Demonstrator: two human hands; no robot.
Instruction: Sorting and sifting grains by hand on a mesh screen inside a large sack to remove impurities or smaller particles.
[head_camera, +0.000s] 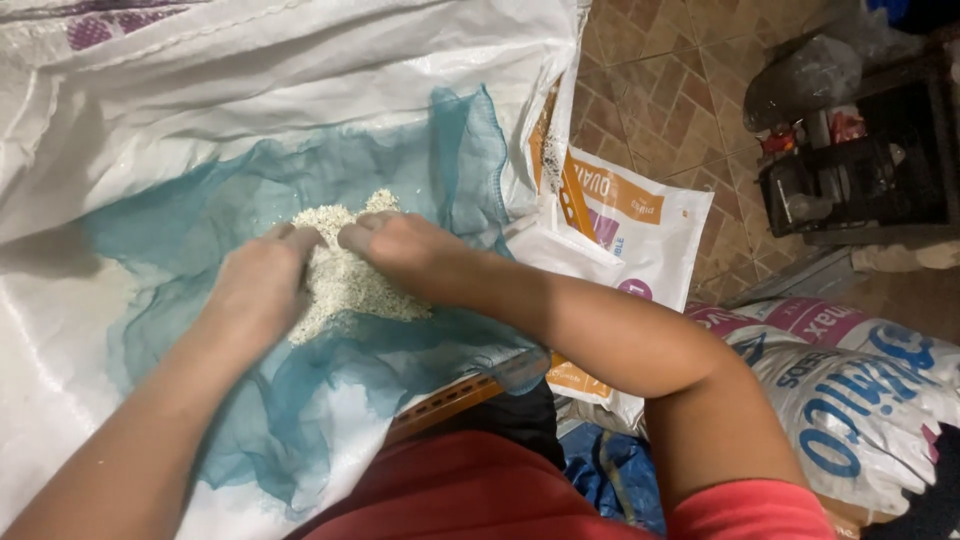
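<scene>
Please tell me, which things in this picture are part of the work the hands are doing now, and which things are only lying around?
In use:
left hand
right hand
pale grain pile, both hands in it
teal mesh cloth beneath
white woven sack under the cloth

Lying about:
white-and-orange bag
printed sack
dark crate
tiled floor

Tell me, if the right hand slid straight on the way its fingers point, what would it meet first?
The left hand, probably: the right hand points left across the pale grain heap, fingertips nearly touching.
</scene>
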